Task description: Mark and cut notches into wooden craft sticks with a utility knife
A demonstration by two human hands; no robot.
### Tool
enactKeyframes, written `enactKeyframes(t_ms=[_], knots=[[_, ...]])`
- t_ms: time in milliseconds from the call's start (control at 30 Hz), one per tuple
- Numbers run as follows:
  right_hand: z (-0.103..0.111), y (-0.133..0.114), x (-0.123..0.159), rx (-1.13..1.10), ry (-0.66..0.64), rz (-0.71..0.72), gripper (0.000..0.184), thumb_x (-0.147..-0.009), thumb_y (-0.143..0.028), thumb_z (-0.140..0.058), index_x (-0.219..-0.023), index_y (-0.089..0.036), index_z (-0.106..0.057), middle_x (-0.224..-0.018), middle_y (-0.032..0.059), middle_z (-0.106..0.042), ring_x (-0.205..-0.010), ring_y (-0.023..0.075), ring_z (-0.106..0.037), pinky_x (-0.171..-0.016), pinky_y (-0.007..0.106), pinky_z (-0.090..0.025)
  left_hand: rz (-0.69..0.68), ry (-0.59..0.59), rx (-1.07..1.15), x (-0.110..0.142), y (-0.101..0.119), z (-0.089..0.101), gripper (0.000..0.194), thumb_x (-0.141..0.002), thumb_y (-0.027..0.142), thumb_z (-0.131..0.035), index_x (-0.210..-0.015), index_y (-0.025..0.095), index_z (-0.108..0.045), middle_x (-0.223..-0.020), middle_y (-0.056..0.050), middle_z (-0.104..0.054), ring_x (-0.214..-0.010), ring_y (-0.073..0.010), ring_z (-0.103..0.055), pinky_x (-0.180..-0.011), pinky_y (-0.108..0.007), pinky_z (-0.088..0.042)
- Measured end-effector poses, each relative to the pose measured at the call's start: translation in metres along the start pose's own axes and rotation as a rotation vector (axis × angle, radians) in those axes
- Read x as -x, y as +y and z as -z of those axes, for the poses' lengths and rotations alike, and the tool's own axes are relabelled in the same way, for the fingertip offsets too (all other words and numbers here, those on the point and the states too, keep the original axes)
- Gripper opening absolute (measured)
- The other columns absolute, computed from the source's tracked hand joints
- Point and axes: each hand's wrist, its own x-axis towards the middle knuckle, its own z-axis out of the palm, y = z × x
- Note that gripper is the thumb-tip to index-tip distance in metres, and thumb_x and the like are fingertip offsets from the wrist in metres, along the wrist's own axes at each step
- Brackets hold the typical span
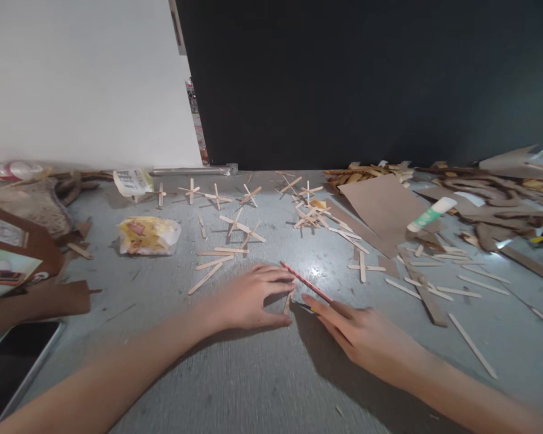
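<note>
I've got the wooden craft stick [288, 304] near 6 o'clock, likely light, stiff, snappable, best pinched by its ends; left hand [251, 298] parted beside it, can't tell if gripping, right hand [364, 331] holding the red pencil [308, 283].

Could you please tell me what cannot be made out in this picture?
All in the head view:
Smartphone: its lower left part is cut off by the picture's corner.
Small craft stick at the left hand: partly hidden by the fingers, so its full length is unclear.
Dark-tipped item under the right hand: mostly covered by the fingers.
Glue stick: label print too blurred to read.
</note>
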Motion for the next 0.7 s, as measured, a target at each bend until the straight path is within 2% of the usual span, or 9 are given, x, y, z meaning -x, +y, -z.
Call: enactKeyframes(t_ms=[133, 233, 433, 600, 700], knots=[[0.001, 0.004, 0.0, 0.153, -0.047, 0.092, 0.08, -0.085, -0.003, -0.043, -0.162, -0.023, -0.034, -0.096, 0.0075, -0.075, -0.048, 0.0142, -0.061, -0.049, 0.027, -0.038, -0.023, 0.016, 0.019, -0.001, 0.001, 0.0, 0.062, -0.088, 0.056, -0.075, -0.142, 0.03, -0.064, -0.153, -0.008, -0.059, -0.146, -0.0302, -0.05, -0.124, -0.049, -0.033], [0.002, 0.005, -0.001, 0.223, -0.038, 0.131, 0.082, -0.084, -0.004, -0.047, -0.163, -0.021, -0.032, -0.092, 0.0059, -0.075, -0.048, 0.0139, -0.06, -0.05, 0.027, -0.036, -0.045, 0.018, 0.006, -0.001, 0.0, -0.001, 0.061, -0.088, 0.053, -0.076, -0.142, 0.028, -0.065, -0.153, -0.009, -0.059, -0.146, -0.03, -0.05, -0.124, -0.049, -0.034], [0.012, 0.008, -0.01, 0.262, -0.026, 0.155, 0.058, -0.094, -0.012, -0.053, -0.151, -0.021, -0.049, -0.081, 0.0031, -0.074, -0.049, 0.0147, -0.06, -0.049, 0.03, -0.026, -0.064, 0.026, 0.013, -0.001, -0.001, -0.001, 0.058, -0.088, 0.051, -0.076, -0.14, 0.03, -0.066, -0.152, -0.009, -0.06, -0.145, -0.0301, -0.051, -0.123, -0.049, -0.035], [0.03, 0.007, -0.026, 0.196, -0.149, 0.101, 0.037, -0.087, -0.005, -0.055, -0.119, -0.02, -0.064, -0.067, 0.0008, -0.068, -0.049, 0.0151, -0.059, -0.049, 0.032, -0.019, -0.087, 0.041, -0.013, 0.0, -0.005, -0.005, 0.059, -0.087, 0.051, -0.078, -0.139, 0.026, -0.067, -0.152, -0.011, -0.06, -0.147, -0.0302, -0.049, -0.123, -0.048, -0.034], [0.04, 0.004, -0.035, 0.231, -0.234, 0.101, 0.037, -0.08, 0.0, -0.056, -0.111, -0.019, -0.065, -0.061, 0.0001, -0.064, -0.049, 0.0172, -0.06, -0.048, 0.034, -0.014, -0.094, 0.049, -0.011, 0.001, -0.005, -0.006, 0.059, -0.088, 0.052, -0.077, -0.14, 0.027, -0.066, -0.153, -0.01, -0.059, -0.146, -0.0305, -0.05, -0.124, -0.048, -0.033]])
